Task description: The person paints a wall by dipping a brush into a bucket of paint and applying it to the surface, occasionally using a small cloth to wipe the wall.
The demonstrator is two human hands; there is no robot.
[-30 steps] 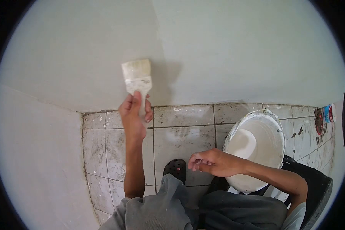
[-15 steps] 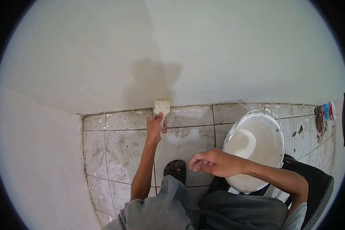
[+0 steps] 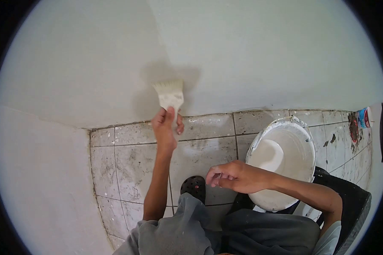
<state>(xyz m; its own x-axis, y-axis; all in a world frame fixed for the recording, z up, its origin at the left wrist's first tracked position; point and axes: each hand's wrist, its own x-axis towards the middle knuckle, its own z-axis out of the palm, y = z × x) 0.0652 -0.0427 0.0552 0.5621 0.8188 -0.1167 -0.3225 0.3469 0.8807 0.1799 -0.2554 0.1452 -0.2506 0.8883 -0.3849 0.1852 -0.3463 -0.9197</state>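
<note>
Paintbrush, gripped by left hand, apparently touches pale wall above stained tiles; right hand empty, half-open.

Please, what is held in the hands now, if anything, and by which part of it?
The left hand holds a paintbrush by its handle, bristles pointing away from the person. No object shows in the right hand.

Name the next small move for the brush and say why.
Probably sweep the brush down the wall: the left hand grips it, the bristles are fanned out, and a stretch of wall lies between them and the floor tiles.
</note>
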